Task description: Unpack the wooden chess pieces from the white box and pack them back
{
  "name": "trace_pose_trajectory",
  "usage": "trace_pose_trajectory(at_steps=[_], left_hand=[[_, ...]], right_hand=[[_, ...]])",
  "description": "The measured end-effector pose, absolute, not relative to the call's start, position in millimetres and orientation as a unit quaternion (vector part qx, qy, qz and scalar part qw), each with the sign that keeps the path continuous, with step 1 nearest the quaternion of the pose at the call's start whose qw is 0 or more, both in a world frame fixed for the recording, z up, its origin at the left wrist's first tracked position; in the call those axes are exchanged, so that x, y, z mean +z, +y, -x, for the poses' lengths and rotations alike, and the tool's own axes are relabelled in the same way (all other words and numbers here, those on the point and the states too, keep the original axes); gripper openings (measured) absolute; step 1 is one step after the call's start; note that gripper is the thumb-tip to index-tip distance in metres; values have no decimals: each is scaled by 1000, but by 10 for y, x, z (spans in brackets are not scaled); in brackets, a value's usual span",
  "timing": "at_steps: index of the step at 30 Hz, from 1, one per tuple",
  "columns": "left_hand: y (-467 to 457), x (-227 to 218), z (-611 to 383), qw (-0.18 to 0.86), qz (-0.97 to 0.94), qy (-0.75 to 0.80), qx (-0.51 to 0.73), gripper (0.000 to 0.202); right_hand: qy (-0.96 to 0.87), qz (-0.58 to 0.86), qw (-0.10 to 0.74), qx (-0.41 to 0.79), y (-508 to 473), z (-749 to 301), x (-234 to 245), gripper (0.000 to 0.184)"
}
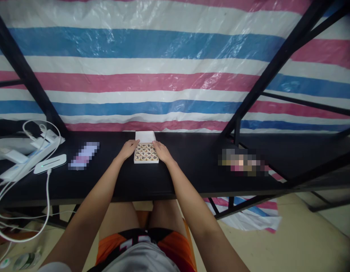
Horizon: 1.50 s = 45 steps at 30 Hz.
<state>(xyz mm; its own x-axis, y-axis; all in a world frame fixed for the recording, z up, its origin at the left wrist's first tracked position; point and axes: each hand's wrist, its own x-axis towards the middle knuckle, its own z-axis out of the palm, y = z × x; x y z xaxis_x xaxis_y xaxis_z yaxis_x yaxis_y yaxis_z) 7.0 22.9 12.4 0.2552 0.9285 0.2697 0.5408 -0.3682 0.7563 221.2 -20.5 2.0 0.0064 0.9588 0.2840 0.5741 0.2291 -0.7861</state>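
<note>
A small white box (146,162) lies on the black desk in front of me, its white lid flap (145,136) folded back. Rows of round, cream-coloured Chinese chess pieces (146,152) with dark characters fill it. My left hand (128,149) holds the box's left side near the hinge of the lid. On the opposite side my right hand (163,152) grips the upper right edge, its fingertips by the lid. The fingers of both hands are partly hidden behind the box's edges.
A blurred phone-like item (84,155) lies to the left, near a white device (50,164), a power strip (30,155) and looped white cables. At the right is a pixelated object (242,162). Black metal posts (256,75) frame the desk, with a striped plastic sheet (152,68) behind.
</note>
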Motion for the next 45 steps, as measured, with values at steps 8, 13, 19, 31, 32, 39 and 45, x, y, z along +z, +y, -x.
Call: trace_pose_trajectory(at_steps=[8, 13, 19, 31, 32, 39, 45], left_hand=[[186, 90, -64, 216, -775, 491, 335, 50], [107, 142, -27, 181, -775, 496, 348, 47], [-216, 398, -55, 115, -839, 446, 288, 47], [-248, 270, -103, 154, -876, 440, 125, 111], [-239, 260, -96, 162, -870, 448, 128, 112], [-208, 198, -92, 207, -851, 457, 154, 116], [-229, 194, -135, 212, -841, 474, 154, 115]], right_hand=[[-682, 588, 393, 185, -278, -2269, 9, 41], [-686, 581, 417, 137, -294, -2319, -46, 29], [-681, 581, 410, 173, -273, -2358, -63, 30], [-658, 608, 398, 198, -211, -2348, -40, 28], [-652, 615, 395, 204, -191, -2336, -32, 28], [-651, 657, 341, 171, -123, -2258, 121, 28], [-664, 688, 265, 125, -146, -2113, 291, 26]])
